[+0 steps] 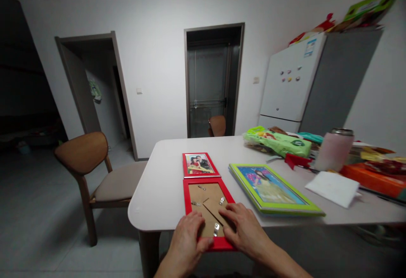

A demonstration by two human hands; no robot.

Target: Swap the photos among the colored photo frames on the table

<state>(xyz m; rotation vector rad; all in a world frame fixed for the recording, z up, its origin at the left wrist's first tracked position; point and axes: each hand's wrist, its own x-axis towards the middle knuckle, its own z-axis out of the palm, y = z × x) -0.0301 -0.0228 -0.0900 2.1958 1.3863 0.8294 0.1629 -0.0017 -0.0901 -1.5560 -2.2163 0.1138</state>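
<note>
A red picture frame (226,191) lies face down at the near edge of the table, its lower end reaching past the edge. Its brown backing board (198,197) shows, with several small metal clips and a dark slanted slit or strut line. My left hand (187,240) grips the lower left side, thumb along the bottom border. On the lower right, my right hand (247,229) holds the border with curled fingers resting over the backing. Just beyond lies a smaller-looking red frame (200,166), face up, with a photo of two people.
Green frames (275,189) are stacked at right, the top one showing a photo. Behind are a green packet (282,141), a pink bottle (334,150), white paper (333,188) and an orange box (372,178). A wooden chair (82,153) stands left of the white table (158,185).
</note>
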